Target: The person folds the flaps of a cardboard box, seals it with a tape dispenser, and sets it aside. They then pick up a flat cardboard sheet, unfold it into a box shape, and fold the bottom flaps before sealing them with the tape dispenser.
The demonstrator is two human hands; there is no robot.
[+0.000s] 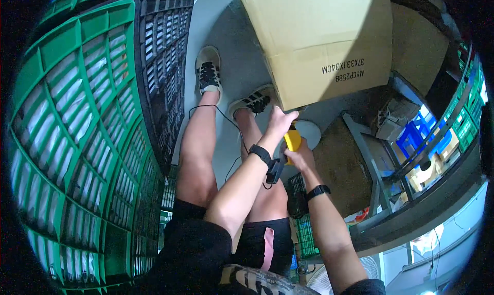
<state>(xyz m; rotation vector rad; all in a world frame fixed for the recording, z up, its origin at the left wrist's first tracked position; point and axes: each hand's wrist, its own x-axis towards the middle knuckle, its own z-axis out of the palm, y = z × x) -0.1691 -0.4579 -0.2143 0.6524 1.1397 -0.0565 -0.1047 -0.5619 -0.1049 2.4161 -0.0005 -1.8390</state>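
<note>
A large cardboard box [319,38] stands on the floor in front of my feet. My left hand [280,122] reaches to its near lower edge, fingers curled near the box bottom. My right hand [299,156] grips a yellow handheld tool [292,139], likely a tape dispenser or cutter, just below the left hand. Both wrists wear black bands. What the left hand pinches is hidden by the fingers.
Stacked green plastic crates [77,140] and a black crate [164,53] fill the left side. Brown cardboard sheets [417,48] and a metal frame [370,161] lie to the right, with blue and green crates [442,125] beyond. A thin black cable [216,110] hangs over my legs. A fan [329,279] sits low.
</note>
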